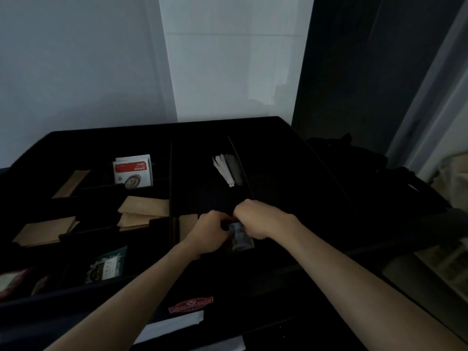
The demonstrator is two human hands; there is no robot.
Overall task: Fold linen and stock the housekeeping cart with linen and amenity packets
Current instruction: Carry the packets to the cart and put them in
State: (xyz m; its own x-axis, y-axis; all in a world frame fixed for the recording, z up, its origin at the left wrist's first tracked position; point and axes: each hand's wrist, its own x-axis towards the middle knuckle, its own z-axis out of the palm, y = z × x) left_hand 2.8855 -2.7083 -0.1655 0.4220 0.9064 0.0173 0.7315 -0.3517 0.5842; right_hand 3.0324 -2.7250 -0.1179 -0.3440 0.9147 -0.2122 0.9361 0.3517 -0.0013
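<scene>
While both hands pinch it, the greyish packet lies between left hand and right hand, over the cart tray's near middle compartment.

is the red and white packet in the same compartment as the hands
No, the red and white packet stands in a far-left compartment, while both hands work in the middle section.

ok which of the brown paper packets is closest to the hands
The brown packet in the middle section, partly hidden behind the left hand. The other brown packets all lie in the compartments left of the divider, apart from both hands.
</scene>
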